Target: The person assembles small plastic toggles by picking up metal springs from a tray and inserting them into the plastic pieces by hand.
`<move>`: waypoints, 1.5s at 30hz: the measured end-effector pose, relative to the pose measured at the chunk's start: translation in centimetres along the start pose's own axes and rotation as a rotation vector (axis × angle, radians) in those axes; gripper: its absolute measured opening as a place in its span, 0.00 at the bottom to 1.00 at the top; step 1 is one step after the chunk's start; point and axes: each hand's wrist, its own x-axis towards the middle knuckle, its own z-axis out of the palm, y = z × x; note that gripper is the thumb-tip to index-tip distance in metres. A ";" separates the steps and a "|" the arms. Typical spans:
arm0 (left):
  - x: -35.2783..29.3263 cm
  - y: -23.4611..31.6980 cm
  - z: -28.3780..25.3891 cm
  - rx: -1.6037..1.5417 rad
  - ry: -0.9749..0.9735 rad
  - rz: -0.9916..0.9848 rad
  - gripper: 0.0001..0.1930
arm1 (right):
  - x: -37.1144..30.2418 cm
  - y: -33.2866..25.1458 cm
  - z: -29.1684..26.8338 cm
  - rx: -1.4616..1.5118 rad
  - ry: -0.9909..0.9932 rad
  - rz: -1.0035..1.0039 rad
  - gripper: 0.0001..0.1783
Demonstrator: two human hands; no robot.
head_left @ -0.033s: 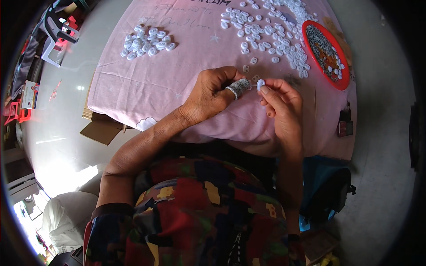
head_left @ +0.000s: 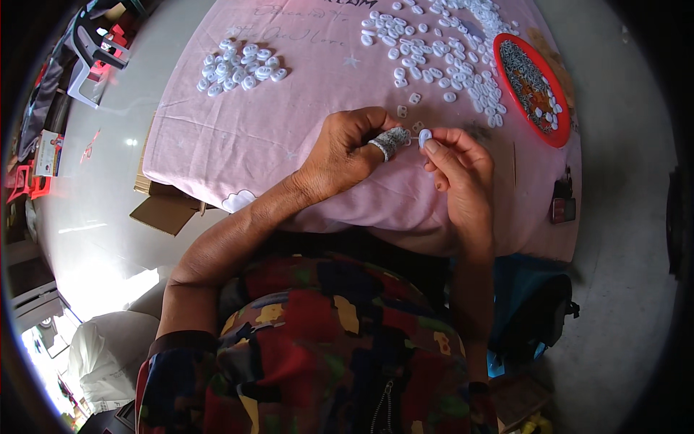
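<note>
Over the near part of a pink cloth-covered table, my two hands meet almost fingertip to fingertip. My left hand is closed in a pinch, its thumb wearing a grey knitted finger cover. Only a small pale bit shows at its fingertips; what it grips is mostly hidden. Between thumb and forefinger, my right hand pinches a small white oval piece. A thin pale strip spans the narrow gap between that piece and the left fingertips. Just beyond the hands lie a few small flat two-holed pieces.
A compact pile of white oval pieces sits at the far left; many more spread at the far right. Beside them stands a red tray of small grey metal parts. A small dark object lies near the right edge. An open cardboard box is below left.
</note>
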 end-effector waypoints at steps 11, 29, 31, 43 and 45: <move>-0.2 -0.4 0.0 0.050 0.017 0.038 0.07 | 0.2 0.3 -0.1 -0.003 0.005 -0.002 0.09; -0.3 0.0 -0.2 0.100 0.009 0.027 0.08 | 0.0 0.3 0.1 -0.101 0.019 -0.115 0.10; -0.3 0.0 -0.2 0.076 -0.003 0.022 0.09 | 0.0 0.2 0.0 -0.117 0.004 -0.126 0.10; -0.4 0.2 -0.4 0.068 -0.029 0.021 0.09 | -0.3 -0.2 0.6 -0.149 -0.028 -0.174 0.11; -0.3 0.1 -0.3 0.027 -0.040 0.029 0.10 | -0.4 -0.5 0.5 -0.163 -0.028 -0.163 0.11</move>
